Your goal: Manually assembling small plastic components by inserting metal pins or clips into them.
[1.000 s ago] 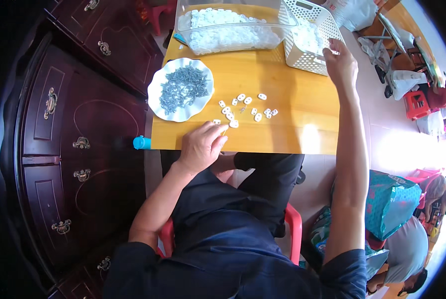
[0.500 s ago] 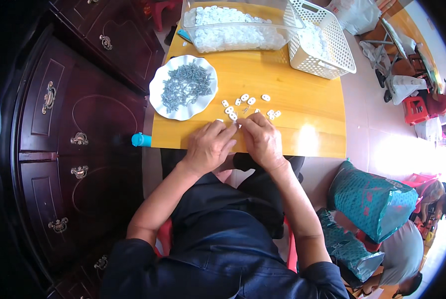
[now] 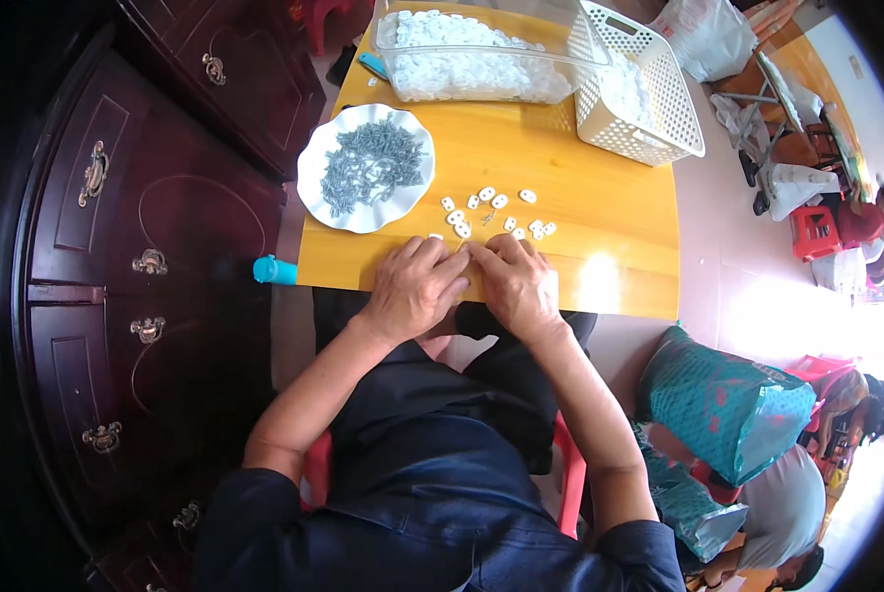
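Observation:
My left hand (image 3: 414,288) and my right hand (image 3: 517,283) rest side by side at the near edge of the yellow wooden table (image 3: 600,212), fingertips meeting over something small that the fingers hide. Several small white plastic pieces (image 3: 489,210) lie scattered just beyond the fingertips. A white scalloped plate (image 3: 315,202) piled with small grey metal parts (image 3: 371,163) stands to the left of them.
A clear bin (image 3: 481,54) of white pieces and a white slotted basket (image 3: 649,109) stand at the table's far side. A dark wooden cabinet (image 3: 116,247) is on my left, a small blue cap (image 3: 274,269) by the table corner. A teal bag (image 3: 733,409) sits right, with a person beyond.
My right hand came back from the white basket to the near table edge and joined my left hand, which stayed at the near edge.

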`<action>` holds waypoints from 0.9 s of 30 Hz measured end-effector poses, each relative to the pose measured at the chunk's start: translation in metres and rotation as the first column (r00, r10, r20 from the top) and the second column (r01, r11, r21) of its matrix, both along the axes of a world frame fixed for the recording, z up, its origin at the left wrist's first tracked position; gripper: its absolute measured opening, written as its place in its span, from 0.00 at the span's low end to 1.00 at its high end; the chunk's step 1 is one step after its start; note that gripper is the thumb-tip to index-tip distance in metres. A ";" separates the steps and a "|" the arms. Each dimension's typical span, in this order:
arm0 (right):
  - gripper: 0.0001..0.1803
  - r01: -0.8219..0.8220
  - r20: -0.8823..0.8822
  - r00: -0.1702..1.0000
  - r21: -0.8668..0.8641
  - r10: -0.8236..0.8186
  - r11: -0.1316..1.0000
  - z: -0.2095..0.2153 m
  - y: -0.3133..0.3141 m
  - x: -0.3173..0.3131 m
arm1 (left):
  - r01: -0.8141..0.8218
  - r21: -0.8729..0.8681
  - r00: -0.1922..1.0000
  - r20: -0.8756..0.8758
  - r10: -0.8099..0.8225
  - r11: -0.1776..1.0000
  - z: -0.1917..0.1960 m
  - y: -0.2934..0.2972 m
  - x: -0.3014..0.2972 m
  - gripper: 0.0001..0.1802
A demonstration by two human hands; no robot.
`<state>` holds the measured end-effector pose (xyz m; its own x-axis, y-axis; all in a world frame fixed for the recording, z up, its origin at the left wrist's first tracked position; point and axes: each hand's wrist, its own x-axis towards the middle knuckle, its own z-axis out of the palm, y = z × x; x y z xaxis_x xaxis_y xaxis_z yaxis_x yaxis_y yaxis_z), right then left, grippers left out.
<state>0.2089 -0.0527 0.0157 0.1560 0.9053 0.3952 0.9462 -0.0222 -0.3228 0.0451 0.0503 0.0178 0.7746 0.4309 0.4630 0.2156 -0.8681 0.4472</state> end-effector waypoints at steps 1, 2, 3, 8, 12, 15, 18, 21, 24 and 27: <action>0.15 -0.003 0.003 1.000 -0.002 0.003 1.000 0.000 0.000 0.000 | -0.003 -0.002 1.000 0.003 0.003 1.000 0.000 0.000 0.000 0.19; 0.14 -0.007 -0.008 1.000 0.015 0.007 1.000 0.000 0.000 0.001 | 0.008 0.000 1.000 0.003 -0.008 1.000 0.000 0.000 0.000 0.18; 0.12 -0.010 -0.020 1.000 0.032 0.011 0.999 0.000 0.000 0.002 | 0.019 0.002 1.000 0.004 -0.019 1.000 0.000 0.000 -0.001 0.18; 0.08 -0.003 -0.219 0.976 0.042 0.012 0.999 0.004 0.002 0.002 | 0.055 0.003 0.998 0.032 -0.055 0.998 -0.003 -0.001 -0.005 0.16; 0.04 -0.051 -0.253 0.967 -0.034 0.041 0.998 0.007 0.004 0.002 | 0.066 0.016 0.997 0.028 -0.067 0.998 -0.005 0.000 -0.007 0.15; 0.02 -0.049 -0.260 0.965 -0.080 0.027 0.996 0.010 0.005 0.003 | 0.079 0.012 0.997 0.017 -0.080 0.997 -0.005 0.001 -0.009 0.14; 0.03 -0.010 -0.267 0.963 -0.121 -0.023 0.993 0.011 0.007 0.001 | 0.094 0.037 0.995 0.032 -0.095 0.995 -0.012 0.005 -0.011 0.15; 0.03 -0.008 -0.290 0.957 -0.110 -0.024 0.994 0.007 0.007 0.006 | 0.097 0.044 0.995 0.023 -0.098 0.994 -0.009 0.004 -0.014 0.16; 0.03 -0.026 -0.296 0.955 -0.104 -0.007 0.994 0.010 0.007 0.006 | 0.099 0.054 0.994 0.038 -0.101 0.994 -0.012 0.005 -0.016 0.17; 0.04 -0.012 -0.309 0.950 -0.149 -0.035 0.989 0.011 0.006 0.003 | 0.107 0.046 0.994 0.024 -0.108 0.993 -0.009 0.005 -0.019 0.19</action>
<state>0.2117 -0.0463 0.0268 0.2606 0.9470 0.1878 0.7991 -0.1024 -0.5924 0.0264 0.0556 0.0084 0.8023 0.3246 0.5009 0.1086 -0.9045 0.4123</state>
